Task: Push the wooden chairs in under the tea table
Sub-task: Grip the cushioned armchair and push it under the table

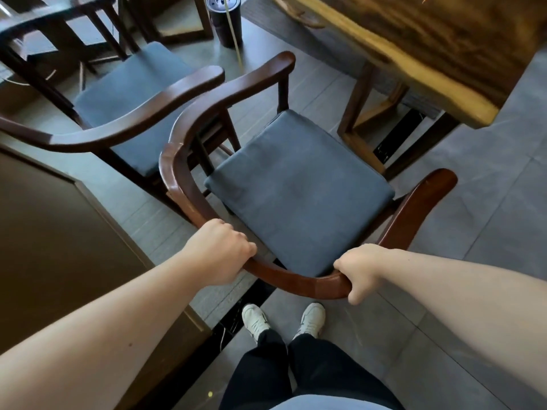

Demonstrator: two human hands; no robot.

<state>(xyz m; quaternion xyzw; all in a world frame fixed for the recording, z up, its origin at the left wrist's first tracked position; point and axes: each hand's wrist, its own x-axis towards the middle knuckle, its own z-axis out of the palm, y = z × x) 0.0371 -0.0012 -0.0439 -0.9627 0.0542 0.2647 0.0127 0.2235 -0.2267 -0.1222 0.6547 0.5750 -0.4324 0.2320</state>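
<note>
A dark wooden armchair (pixel 296 281) with a blue-grey seat cushion (pixel 299 190) stands in front of me, facing the tea table (pixel 414 54) at the upper right. My left hand (pixel 219 253) grips the curved back rail on its left side. My right hand (pixel 359 269) grips the same rail on its right side. The chair's front edge sits close to the table's wooden leg frame (pixel 355 125), with the seat outside the tabletop's edge. A second matching wooden chair (pixel 124 125) stands to the left, beside the first, its armrest almost touching.
A brown cabinet or counter (pixel 59 232) fills the left side, close to my left arm. A black cylindrical bin (pixel 226 19) stands on the floor at the top. More dark chair frames (pixel 59 31) are at the top left. My feet (pixel 284 319) stand on grey tiles behind the chair.
</note>
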